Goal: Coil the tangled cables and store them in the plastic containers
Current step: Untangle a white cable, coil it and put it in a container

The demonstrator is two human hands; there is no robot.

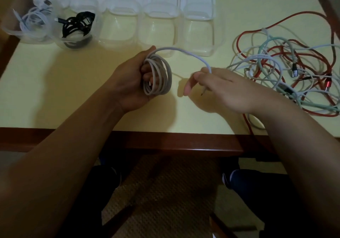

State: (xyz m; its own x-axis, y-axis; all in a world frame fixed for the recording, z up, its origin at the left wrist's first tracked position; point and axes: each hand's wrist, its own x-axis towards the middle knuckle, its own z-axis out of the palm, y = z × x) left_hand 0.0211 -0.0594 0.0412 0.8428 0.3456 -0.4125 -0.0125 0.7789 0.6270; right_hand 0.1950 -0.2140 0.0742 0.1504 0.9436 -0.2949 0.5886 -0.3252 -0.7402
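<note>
head view, only one | worn on the person's head, above the table's (92, 83) near edge | faces forward and steeply down | close: forearms fill the lower frame, legs and floor below the edge | wide angle, table edges bowed | far edge at top

This looks like a room in a home, dimly lit. The bench (92, 83) is a small piece of household furniture, pale yellow on top with a dark reddish-brown wooden border. Below its near edge lies a woven mat (165, 191) on the floor, and a pale wall stands at the far right.
</note>
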